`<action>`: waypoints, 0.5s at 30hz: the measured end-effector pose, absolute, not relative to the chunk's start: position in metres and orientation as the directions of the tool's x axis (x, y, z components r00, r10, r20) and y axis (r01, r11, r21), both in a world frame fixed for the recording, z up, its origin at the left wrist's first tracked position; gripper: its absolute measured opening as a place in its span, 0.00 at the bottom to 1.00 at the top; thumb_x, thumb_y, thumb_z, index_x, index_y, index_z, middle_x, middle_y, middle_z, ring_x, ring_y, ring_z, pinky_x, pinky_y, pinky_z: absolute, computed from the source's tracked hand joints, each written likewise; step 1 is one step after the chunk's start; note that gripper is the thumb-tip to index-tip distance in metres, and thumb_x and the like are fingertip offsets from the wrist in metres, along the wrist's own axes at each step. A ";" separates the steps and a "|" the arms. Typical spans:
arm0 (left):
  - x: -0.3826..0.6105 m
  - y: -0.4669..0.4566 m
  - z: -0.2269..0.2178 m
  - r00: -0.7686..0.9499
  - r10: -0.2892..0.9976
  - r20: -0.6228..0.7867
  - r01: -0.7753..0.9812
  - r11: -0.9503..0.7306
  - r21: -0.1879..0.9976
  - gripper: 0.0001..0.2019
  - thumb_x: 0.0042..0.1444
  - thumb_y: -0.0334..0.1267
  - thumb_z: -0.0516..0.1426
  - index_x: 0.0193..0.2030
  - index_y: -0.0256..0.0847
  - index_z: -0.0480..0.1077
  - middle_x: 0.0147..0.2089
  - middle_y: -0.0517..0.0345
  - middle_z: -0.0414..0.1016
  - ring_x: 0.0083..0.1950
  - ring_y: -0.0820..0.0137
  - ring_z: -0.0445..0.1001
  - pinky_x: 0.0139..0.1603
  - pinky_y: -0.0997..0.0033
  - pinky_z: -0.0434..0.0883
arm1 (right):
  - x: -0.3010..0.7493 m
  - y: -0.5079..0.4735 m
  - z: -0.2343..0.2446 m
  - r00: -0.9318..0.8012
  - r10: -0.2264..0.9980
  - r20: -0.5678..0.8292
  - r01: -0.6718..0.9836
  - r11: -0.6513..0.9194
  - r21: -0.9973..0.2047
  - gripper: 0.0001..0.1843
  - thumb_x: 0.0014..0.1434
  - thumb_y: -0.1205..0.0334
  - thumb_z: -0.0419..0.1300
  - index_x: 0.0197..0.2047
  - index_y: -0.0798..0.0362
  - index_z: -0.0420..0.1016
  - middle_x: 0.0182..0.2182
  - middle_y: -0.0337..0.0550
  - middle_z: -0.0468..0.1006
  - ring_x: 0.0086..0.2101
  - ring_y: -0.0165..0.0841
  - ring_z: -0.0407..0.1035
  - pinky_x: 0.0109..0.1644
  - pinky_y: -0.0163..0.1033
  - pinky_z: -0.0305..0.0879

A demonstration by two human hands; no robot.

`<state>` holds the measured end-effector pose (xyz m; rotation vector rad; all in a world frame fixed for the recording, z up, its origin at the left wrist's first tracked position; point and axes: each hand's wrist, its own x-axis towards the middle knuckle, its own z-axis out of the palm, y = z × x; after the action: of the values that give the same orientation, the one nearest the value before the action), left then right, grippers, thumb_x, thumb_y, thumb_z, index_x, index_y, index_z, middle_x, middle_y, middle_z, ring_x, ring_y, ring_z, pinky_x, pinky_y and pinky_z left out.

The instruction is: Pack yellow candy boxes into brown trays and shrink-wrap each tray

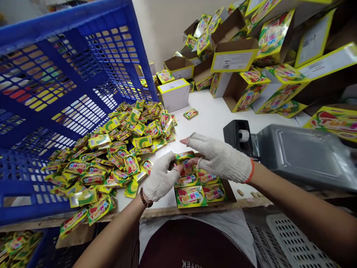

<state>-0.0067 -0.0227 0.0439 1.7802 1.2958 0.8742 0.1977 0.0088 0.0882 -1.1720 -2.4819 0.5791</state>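
My left hand and my right hand, both in white fingerless knit gloves, meet over a shallow brown cardboard tray at the table's front edge. Together they pinch one yellow-green candy packet at the tray's back left. The tray holds flat rows of the same packets. My right index finger sticks out toward the left. Just left of my hands, a big heap of loose packets spills from a tipped blue plastic crate.
A grey machine with a black tape dispenser stands to the right. Open yellow printed cartons pile up at the back. One stray packet lies on the white table. A white crate sits below the table.
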 end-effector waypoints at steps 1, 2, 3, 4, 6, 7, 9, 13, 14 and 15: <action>-0.001 -0.025 0.046 0.280 0.952 0.120 0.481 -0.248 0.841 0.08 0.57 0.42 0.58 0.35 0.40 0.71 0.32 0.59 0.71 0.36 0.69 0.69 0.42 0.67 0.70 | 0.198 0.009 0.096 -0.648 0.759 0.056 0.660 0.597 -0.456 0.19 0.60 0.70 0.58 0.55 0.55 0.75 0.47 0.50 0.78 0.48 0.39 0.72 0.54 0.41 0.68; 0.004 -0.026 0.047 0.302 0.945 0.128 0.489 -0.269 0.830 0.08 0.57 0.42 0.59 0.36 0.39 0.71 0.33 0.58 0.72 0.37 0.68 0.69 0.42 0.66 0.70 | 0.201 0.007 0.102 -0.653 0.758 -0.013 0.688 0.585 -0.429 0.17 0.61 0.70 0.57 0.52 0.55 0.76 0.45 0.48 0.79 0.46 0.39 0.73 0.52 0.40 0.68; 0.008 -0.028 0.047 0.322 0.940 0.111 0.468 -0.260 0.845 0.09 0.57 0.43 0.59 0.39 0.39 0.72 0.35 0.56 0.74 0.38 0.67 0.71 0.43 0.66 0.70 | 0.205 0.005 0.106 -0.623 0.779 -0.069 0.729 0.547 -0.411 0.17 0.62 0.70 0.55 0.52 0.54 0.76 0.44 0.47 0.80 0.44 0.38 0.74 0.50 0.39 0.68; 0.011 -0.029 0.047 0.347 0.935 0.071 0.427 -0.226 0.875 0.11 0.58 0.43 0.59 0.43 0.39 0.72 0.38 0.55 0.75 0.40 0.67 0.72 0.44 0.66 0.71 | 0.210 0.002 0.109 -0.571 0.815 -0.097 0.775 0.496 -0.392 0.18 0.63 0.70 0.54 0.55 0.54 0.75 0.43 0.46 0.81 0.42 0.37 0.74 0.47 0.38 0.68; 0.015 -0.033 0.045 0.414 0.910 -0.034 0.363 -0.131 0.922 0.13 0.59 0.42 0.58 0.48 0.39 0.72 0.42 0.54 0.78 0.41 0.67 0.74 0.44 0.67 0.71 | 0.222 -0.007 0.108 -0.489 0.868 -0.086 0.838 0.441 -0.321 0.25 0.63 0.68 0.55 0.63 0.53 0.68 0.46 0.48 0.81 0.42 0.38 0.75 0.46 0.39 0.68; 0.018 -0.034 0.044 0.441 0.894 -0.078 0.354 -0.093 0.931 0.12 0.60 0.41 0.57 0.48 0.39 0.72 0.41 0.55 0.78 0.40 0.67 0.74 0.42 0.68 0.71 | 0.227 -0.012 0.107 -0.499 0.864 -0.061 0.844 0.469 -0.260 0.28 0.62 0.68 0.57 0.66 0.53 0.66 0.47 0.50 0.80 0.43 0.39 0.75 0.46 0.41 0.68; 0.022 -0.038 0.041 0.480 0.866 -0.137 0.345 -0.042 0.938 0.10 0.60 0.40 0.57 0.45 0.39 0.74 0.38 0.57 0.78 0.37 0.69 0.72 0.39 0.70 0.70 | 0.237 -0.023 0.101 -0.608 0.793 -0.027 0.791 0.602 -0.109 0.29 0.59 0.69 0.60 0.63 0.51 0.68 0.50 0.53 0.79 0.46 0.44 0.73 0.48 0.45 0.68; 0.029 -0.043 0.035 0.559 0.784 -0.269 0.276 0.130 0.952 0.13 0.58 0.43 0.59 0.45 0.37 0.77 0.33 0.59 0.76 0.31 0.73 0.69 0.32 0.74 0.67 | 0.247 -0.039 0.082 -0.762 0.647 -0.041 0.647 0.762 0.004 0.15 0.57 0.73 0.60 0.47 0.51 0.76 0.42 0.51 0.80 0.41 0.43 0.73 0.43 0.45 0.68; 0.030 -0.044 0.034 0.568 0.765 -0.302 0.277 0.168 0.946 0.15 0.58 0.44 0.59 0.46 0.37 0.78 0.32 0.60 0.76 0.31 0.73 0.69 0.31 0.75 0.66 | 0.249 -0.041 0.076 -0.767 0.639 -0.055 0.641 0.767 -0.020 0.14 0.57 0.73 0.60 0.45 0.51 0.75 0.40 0.49 0.80 0.39 0.41 0.73 0.41 0.44 0.68; 0.031 -0.046 0.032 0.570 0.753 -0.328 0.286 0.193 0.939 0.15 0.58 0.44 0.60 0.47 0.37 0.78 0.33 0.60 0.76 0.31 0.74 0.69 0.30 0.75 0.65 | 0.251 -0.042 0.072 -0.764 0.641 -0.067 0.645 0.761 -0.067 0.14 0.56 0.73 0.61 0.45 0.50 0.75 0.39 0.48 0.79 0.36 0.39 0.73 0.40 0.42 0.68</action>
<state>0.0306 -0.0457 0.0321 1.3867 0.9714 0.4131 0.2512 -0.0423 0.0718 -1.0904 -2.9851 0.1373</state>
